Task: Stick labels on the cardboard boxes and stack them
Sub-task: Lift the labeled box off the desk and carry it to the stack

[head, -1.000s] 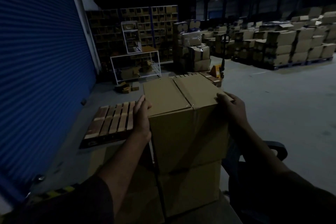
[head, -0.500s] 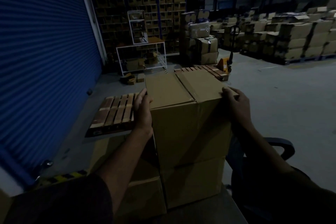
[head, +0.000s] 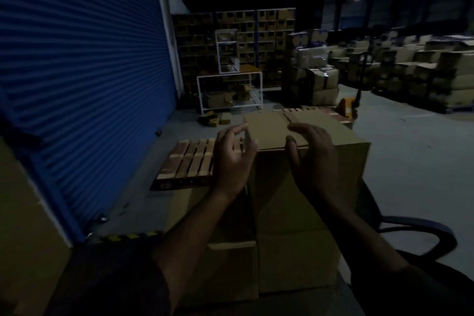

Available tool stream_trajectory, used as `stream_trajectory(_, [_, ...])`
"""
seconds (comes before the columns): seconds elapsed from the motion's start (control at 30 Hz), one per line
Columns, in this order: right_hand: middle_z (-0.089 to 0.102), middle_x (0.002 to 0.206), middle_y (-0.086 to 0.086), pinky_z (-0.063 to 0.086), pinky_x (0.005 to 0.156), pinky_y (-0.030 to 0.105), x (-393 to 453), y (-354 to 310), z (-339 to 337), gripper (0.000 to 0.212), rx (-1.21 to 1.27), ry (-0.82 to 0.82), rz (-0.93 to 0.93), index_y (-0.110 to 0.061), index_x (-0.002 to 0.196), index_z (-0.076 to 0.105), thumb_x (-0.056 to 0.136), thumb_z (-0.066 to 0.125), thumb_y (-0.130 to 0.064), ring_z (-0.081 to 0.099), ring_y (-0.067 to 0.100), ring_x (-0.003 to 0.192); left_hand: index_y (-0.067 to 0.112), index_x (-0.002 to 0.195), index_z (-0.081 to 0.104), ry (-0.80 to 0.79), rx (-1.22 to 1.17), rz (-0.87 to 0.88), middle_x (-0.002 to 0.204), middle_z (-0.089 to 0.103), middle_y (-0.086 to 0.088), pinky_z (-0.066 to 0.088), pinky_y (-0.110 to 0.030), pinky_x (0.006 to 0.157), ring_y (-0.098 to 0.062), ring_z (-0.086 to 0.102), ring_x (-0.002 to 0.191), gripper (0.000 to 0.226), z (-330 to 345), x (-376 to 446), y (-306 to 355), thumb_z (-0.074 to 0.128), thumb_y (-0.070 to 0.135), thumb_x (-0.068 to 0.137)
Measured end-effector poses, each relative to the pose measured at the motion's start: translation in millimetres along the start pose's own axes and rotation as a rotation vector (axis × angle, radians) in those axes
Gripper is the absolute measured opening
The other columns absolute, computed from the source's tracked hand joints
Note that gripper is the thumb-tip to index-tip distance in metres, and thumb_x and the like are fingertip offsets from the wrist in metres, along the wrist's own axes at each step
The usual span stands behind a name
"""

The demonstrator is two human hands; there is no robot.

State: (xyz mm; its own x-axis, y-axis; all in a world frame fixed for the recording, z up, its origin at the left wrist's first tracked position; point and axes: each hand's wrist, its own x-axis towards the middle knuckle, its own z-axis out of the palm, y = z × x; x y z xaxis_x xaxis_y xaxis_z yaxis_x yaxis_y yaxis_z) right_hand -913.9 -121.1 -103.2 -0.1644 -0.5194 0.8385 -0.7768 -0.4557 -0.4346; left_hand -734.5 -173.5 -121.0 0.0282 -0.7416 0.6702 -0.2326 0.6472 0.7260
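Half a second ago I had both palms clamped on the sides of the top cardboard box (head: 307,187); now they are off it, so I judge this box is set on the stack and the placing step is finished. It sits squarely on the lower boxes (head: 295,261), with the wooden pallet (head: 189,161) just beyond its left side. My left hand (head: 234,159) floats by the box's near left corner, fingers loosely spread and curled, holding nothing. My right hand (head: 314,159) hangs over the near top edge, fingers apart; whether the thumb touches the cardboard I cannot tell in this dim light. I see no label on the 2 faces in view.
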Motion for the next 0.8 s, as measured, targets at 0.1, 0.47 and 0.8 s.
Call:
stream_trajectory(0.1, [0.067,0.119,-0.002,0.05,0.094,0.035,-14.7,-48.8,29.4,0.024,0.132,-0.106,-0.047,-0.017,0.119,0.067,0.096,0.065,-0.019,0.059,0.014,0.114,0.027,0.137,0.061,0.039,-0.004,-0.03,0.141,0.056,0.009,0.051,-0.041,0.111,-0.007,0.055,0.133,0.044,-43.3,-24.8,6.1,0.064,0.045,0.096])
stream_trajectory(0.47, [0.068,0.12,-0.007,0.059,0.084,0.041,-85.2,-252.3,178.7,0.038,0.605,-0.483,-0.018,-0.024,0.126,0.064,0.096,0.056,-0.045,0.065,0.006,0.104,0.025,0.131,0.063,0.377,0.387,-0.114,0.13,0.058,0.01,0.04,-0.006,0.096,0.005,0.055,0.121,0.039,-290.8,-102.3,10.3,0.067,0.044,0.098])
stream_trajectory(0.8, [0.067,0.124,-0.008,0.057,0.092,0.045,-122.6,-449.2,297.3,0.035,0.699,-0.597,-0.02,-0.023,0.126,0.064,0.096,0.063,-0.039,0.064,0.009,0.112,0.034,0.135,0.056,0.569,0.393,-0.225,0.137,0.057,0.018,0.041,-0.017,0.1,0.013,0.049,0.125,0.043,-534.2,-134.7,-23.5,0.072,0.043,0.096])
